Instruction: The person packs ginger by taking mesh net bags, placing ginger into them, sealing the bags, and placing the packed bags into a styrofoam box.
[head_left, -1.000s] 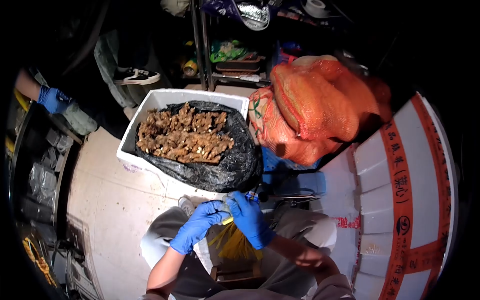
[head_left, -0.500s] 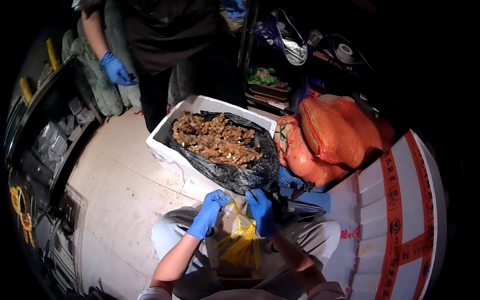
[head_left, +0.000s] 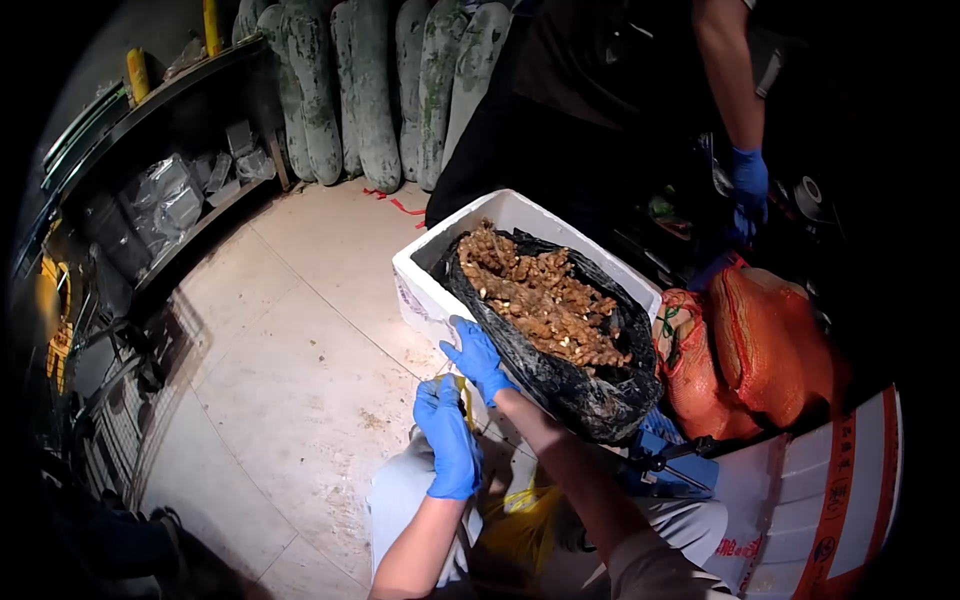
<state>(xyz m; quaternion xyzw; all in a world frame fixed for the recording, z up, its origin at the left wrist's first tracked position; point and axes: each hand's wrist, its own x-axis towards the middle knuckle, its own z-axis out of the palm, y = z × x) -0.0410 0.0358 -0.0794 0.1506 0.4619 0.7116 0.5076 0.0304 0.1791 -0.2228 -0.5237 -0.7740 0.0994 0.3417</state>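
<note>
My left hand (head_left: pixel 446 440), in a blue glove, is closed on the top of a yellow plastic bag (head_left: pixel 520 528), which hangs down between my knees. Just above it, my right hand (head_left: pixel 477 360), gloved the same way, has its fingers spread, at the near edge of a white foam box (head_left: pixel 425 282). Knobbly brown ginger (head_left: pixel 540 300) fills that box, lying on a crumpled black plastic liner (head_left: pixel 590 408) that spills over the near side. My right forearm crosses in front of the yellow bag.
Orange mesh sacks (head_left: pixel 765 350) lie right of the box, beside a blue object (head_left: pixel 672 465) and a white carton with red tape (head_left: pixel 835 490). Large winter melons (head_left: pixel 370 100) stand at the back. A co-worker's gloved hand (head_left: pixel 748 190) reaches down behind the sacks. A shelf (head_left: pixel 160 225) stands left.
My view has turned left. My right hand has left the yellow bag and moved up beside the foam box; my left hand keeps hold. The co-worker has moved right and bent toward the sacks.
</note>
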